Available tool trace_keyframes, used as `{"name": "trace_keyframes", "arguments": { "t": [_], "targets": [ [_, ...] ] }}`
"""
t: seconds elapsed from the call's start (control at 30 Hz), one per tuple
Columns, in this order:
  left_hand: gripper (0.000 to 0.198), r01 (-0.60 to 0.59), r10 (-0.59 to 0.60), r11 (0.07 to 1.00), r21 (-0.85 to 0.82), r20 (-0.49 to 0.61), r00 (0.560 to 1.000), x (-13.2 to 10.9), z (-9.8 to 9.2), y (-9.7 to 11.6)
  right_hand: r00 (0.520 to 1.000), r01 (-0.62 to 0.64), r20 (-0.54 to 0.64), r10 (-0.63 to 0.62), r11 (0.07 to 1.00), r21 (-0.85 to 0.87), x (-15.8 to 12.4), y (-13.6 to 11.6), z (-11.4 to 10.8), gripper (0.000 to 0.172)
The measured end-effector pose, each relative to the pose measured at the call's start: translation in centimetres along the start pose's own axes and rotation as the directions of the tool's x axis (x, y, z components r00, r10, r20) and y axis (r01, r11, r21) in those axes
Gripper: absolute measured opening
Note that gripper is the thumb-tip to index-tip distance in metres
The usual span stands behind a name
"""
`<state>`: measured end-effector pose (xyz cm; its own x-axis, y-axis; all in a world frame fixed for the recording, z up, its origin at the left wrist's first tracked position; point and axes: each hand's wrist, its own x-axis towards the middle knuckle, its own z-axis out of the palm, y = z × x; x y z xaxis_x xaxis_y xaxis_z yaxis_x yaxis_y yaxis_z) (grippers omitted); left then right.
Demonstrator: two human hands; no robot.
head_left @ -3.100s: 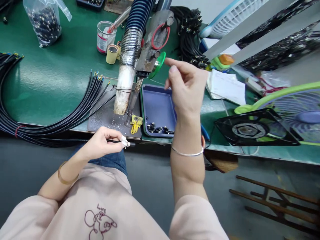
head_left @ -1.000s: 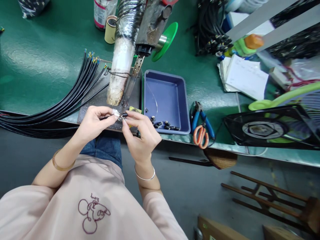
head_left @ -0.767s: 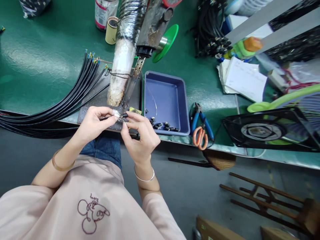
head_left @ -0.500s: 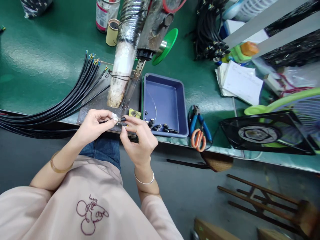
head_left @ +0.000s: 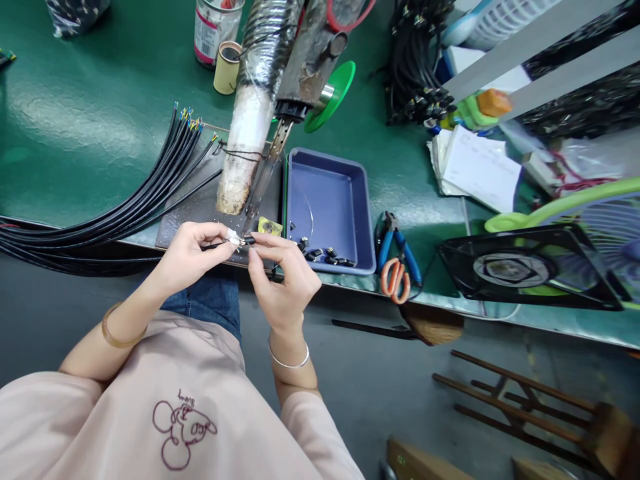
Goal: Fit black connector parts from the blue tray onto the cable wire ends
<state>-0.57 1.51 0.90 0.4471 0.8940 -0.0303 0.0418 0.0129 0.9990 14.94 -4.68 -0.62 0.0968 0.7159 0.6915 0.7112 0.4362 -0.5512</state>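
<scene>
My left hand (head_left: 187, 260), its fingertip wrapped in white, pinches a thin black cable (head_left: 213, 246) close to its end. At that end sits a small black connector (head_left: 249, 240) with a metal part, held between the thumb and fingers of my right hand (head_left: 285, 275). Whether cable and connector are joined is too small to tell. Just above my hands are the tip of a mounted soldering iron (head_left: 270, 163) and the scorched mouth of a foil-wrapped hose (head_left: 234, 190). A yellow sponge (head_left: 270, 227) lies beside my right fingers.
A bundle of black cables (head_left: 125, 217) lies left. To the right stand a blue tray (head_left: 371, 220) with several black connectors (head_left: 314, 255), then cutters (head_left: 395, 257) with orange and blue handles and a black fan (head_left: 515, 267). A green solder spool (head_left: 340, 93) is behind the iron.
Both hands have shifted very slightly right in the view, still holding the cable and connector. The camera view has moved a little; the bench things stay put.
</scene>
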Motion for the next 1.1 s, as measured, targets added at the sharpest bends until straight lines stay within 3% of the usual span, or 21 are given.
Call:
{"name": "trace_keyframes", "arguments": {
  "t": [0.13,0.27,0.43,0.5,0.57,0.63,0.73,0.87,0.97,1.1],
  "targets": [
    [0.017,-0.036,0.032,0.994,0.106,0.040,0.999,-0.8,0.0,0.4,0.995,-0.053,0.082,0.052,0.999,0.000,0.3,0.2,-0.7,0.009],
    [0.014,-0.189,0.178,0.935,0.300,0.063,0.982,-1.9,0.0,0.6,0.973,-0.113,0.207,0.100,0.992,0.051,0.9,0.3,-1.4,0.008],
    [0.014,-0.425,0.482,0.756,0.498,0.017,0.876,-2.9,0.3,-0.3,0.912,-0.386,0.270,0.310,0.871,0.305,1.2,0.2,-1.4,0.011],
    [0.016,-0.431,0.488,0.779,0.455,-0.008,0.873,-2.9,0.3,-0.5,0.896,-0.430,0.290,0.336,0.819,0.380,0.7,0.2,-0.8,0.013],
    [0.015,-0.312,0.333,0.899,0.306,-0.017,0.943,-2.8,0.0,-0.5,0.935,-0.349,0.210,0.287,0.851,0.392,0.1,0.3,0.0,0.011],
    [0.018,-0.102,0.098,0.991,0.086,0.052,0.994,-2.6,-0.6,-0.3,0.989,-0.145,0.060,0.133,0.937,0.318,-0.6,0.5,0.7,0.007],
    [0.021,0.120,-0.099,0.986,-0.112,0.179,0.979,-2.3,-1.2,0.0,0.998,0.063,0.022,-0.067,0.985,0.158,-1.2,0.5,1.1,0.011],
    [0.022,0.095,-0.076,0.988,-0.118,0.155,0.985,-2.4,-1.2,0.0,1.000,0.029,0.011,-0.028,0.998,-0.052,-0.6,0.0,-0.3,0.011],
    [0.027,0.054,-0.045,0.996,-0.070,0.125,0.991,-2.6,-0.8,0.0,0.973,0.218,0.123,-0.196,0.955,-0.201,0.2,-0.6,-1.5,0.009],
    [0.029,0.018,-0.017,1.000,0.000,0.107,0.994,-2.7,-0.5,-0.3,0.879,0.441,0.344,-0.332,0.839,-0.317,0.8,-0.9,-2.0,0.008]
  ]
}}
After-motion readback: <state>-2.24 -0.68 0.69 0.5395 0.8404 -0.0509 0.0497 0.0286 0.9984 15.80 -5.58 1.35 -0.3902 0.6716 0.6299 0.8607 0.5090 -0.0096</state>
